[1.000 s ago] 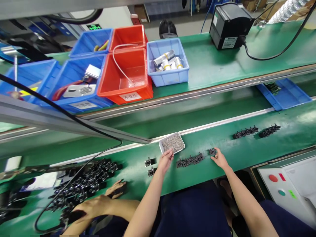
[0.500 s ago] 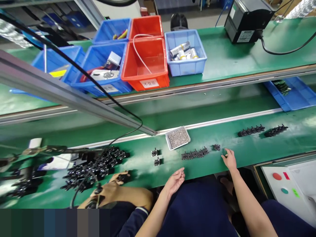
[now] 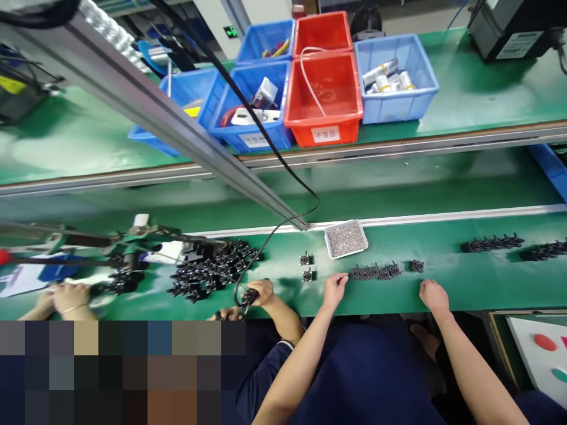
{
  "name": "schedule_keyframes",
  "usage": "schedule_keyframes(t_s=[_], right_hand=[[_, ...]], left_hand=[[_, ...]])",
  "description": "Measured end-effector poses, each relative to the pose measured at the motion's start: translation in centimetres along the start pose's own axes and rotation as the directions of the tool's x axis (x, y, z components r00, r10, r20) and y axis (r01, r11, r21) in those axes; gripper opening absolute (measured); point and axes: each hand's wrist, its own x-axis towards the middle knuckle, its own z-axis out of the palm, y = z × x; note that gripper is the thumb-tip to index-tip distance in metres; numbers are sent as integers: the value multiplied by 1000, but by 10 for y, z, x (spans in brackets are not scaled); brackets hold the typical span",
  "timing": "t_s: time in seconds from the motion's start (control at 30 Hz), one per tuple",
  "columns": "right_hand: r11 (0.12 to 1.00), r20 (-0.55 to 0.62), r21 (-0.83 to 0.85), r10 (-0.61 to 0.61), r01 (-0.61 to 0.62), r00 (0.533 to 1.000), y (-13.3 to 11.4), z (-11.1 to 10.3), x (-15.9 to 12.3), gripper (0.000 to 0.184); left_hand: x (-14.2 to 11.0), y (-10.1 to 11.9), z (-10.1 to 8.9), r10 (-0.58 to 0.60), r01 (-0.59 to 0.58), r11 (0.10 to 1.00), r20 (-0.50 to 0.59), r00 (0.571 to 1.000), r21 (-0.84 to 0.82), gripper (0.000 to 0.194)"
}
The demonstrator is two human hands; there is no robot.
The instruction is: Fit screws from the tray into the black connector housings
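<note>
On the green bench, my left hand is closed, thumb and fingers together, with its fingertips at the left end of a row of small black plastic parts. Whether it touches the row or pinches something tiny, I cannot tell. My right hand is curled closed just below a single black part, apart from it; its fingertips are hidden. A white tray of tiny metal pieces lies behind the row. To the left of my left hand stand two small black parts with silvery edges, one behind the other.
A co-worker's hand holds a dark tool at my left, by a heap of black parts. More rows of black parts lie at the right. Blue and red bins stand on the shelf; a slanting metal post and cable cross the view.
My view has shifted, moving the scene rightward. My left hand has come up to the row's left end. My right hand's spread thumb and finger have curled closed. The co-worker's hands have moved.
</note>
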Motion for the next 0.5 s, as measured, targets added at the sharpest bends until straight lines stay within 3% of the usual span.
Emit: schedule_keyframes(t_s=[0.13,0.27,0.37,0.5], right_hand=[[998,119,58,3,-10,993,-17,0,-13,24],[963,91,254,-112,86,989,-53,5,-38,34],[872,56,448,-246,196,968,-93,5,-58,31],[746,7,637,-260,196,966,-144,-3,-69,29]], left_hand=[[27,-7,15,-67,65,996,-22,998,-56,16],[39,-12,19,-71,71,997,-12,997,-23,13],[42,-10,16,-49,49,998,0,999,26,12],[41,-3,11,14,-17,995,34,999,103,11]])
